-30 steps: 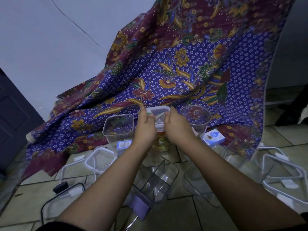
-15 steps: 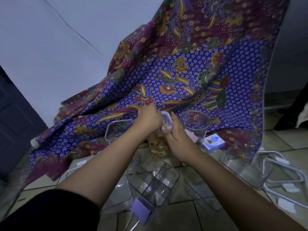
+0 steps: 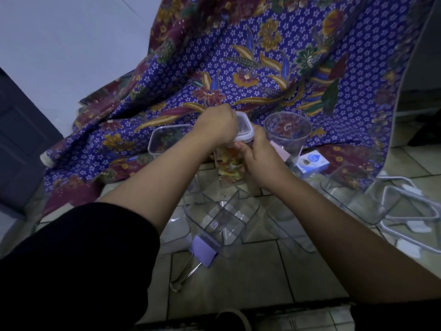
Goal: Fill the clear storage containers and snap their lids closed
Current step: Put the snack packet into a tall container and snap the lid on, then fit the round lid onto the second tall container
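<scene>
A tall clear container (image 3: 230, 163) holding colourful pieces stands on the tiled floor in front of me. A white-rimmed lid (image 3: 244, 127) sits on its top. My left hand (image 3: 216, 126) presses down over the lid from the left. My right hand (image 3: 259, 156) grips the container's right side just under the lid, thumb against the rim. Whether the lid's clips are latched is hidden by my fingers.
An empty square container (image 3: 167, 139) stands left, a round clear one (image 3: 287, 132) right, beside a small blue box (image 3: 312, 162). A divided clear container (image 3: 224, 220) with a purple tag lies nearer me. More tubs and loose lids (image 3: 405, 211) lie right. Patterned cloth (image 3: 262, 68) hangs behind.
My left hand moved from the lid's left edge onto its top, and my right hand dropped from the lid to the container's side. The view shifted closer and lower.
</scene>
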